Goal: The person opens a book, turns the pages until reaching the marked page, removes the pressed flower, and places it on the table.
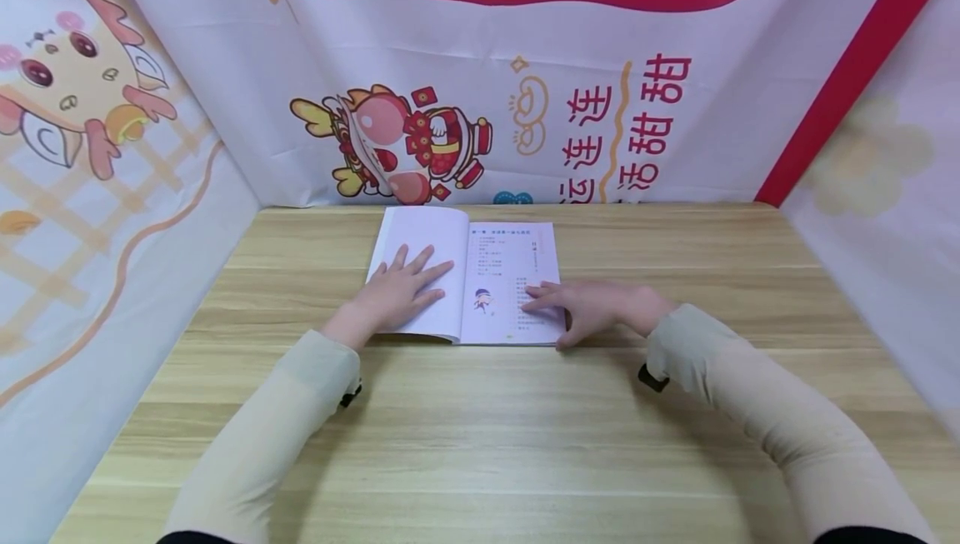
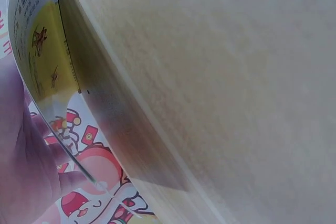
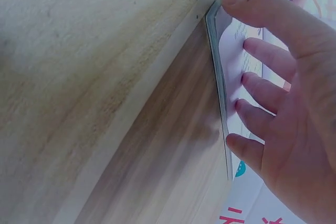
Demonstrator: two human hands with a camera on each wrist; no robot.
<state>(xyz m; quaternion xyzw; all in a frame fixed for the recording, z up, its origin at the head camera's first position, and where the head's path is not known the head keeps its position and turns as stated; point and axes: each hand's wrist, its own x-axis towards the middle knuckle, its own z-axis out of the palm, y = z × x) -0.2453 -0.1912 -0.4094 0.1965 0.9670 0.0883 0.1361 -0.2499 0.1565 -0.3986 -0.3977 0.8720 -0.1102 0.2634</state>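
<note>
Head view: book (image 1: 504, 277) lies open on the wood-patterned table (image 1: 480, 444), close to its far edge, at 12 o'clock as we look down the table. Taking the book as our dial, we put the left hand (image 1: 401, 292) near 9, palm down on the blank left page (image 1: 431, 236), fingers spread and grasping nothing. Right hand (image 1: 588, 308) sits near 4, at the outer edge of the right page (image 1: 517, 254); its fingers are apart, slightly bent, clenched on nothing, tips on the paper. We log blue heading and rows of print on that page, plus a small cartoon figure (image 1: 483, 301) toward its 7 o'clock.

Left wrist view: we see a yellow printed cover (image 2: 47, 51) at 10 o'clock, curving up off the table, the hand beyond it at 8.

Right wrist view: hand at 3 o'clock; we find the thumb (image 3: 236, 4) at the book's near corner, fingertips along the page.

Pale sleeves (image 1: 757, 419) run in from 7 and 5. On the cloth (image 1: 247, 94) behind, we note a dragon (image 1: 390, 132) at 11, red lettering (image 1: 651, 137) at 1.
</note>
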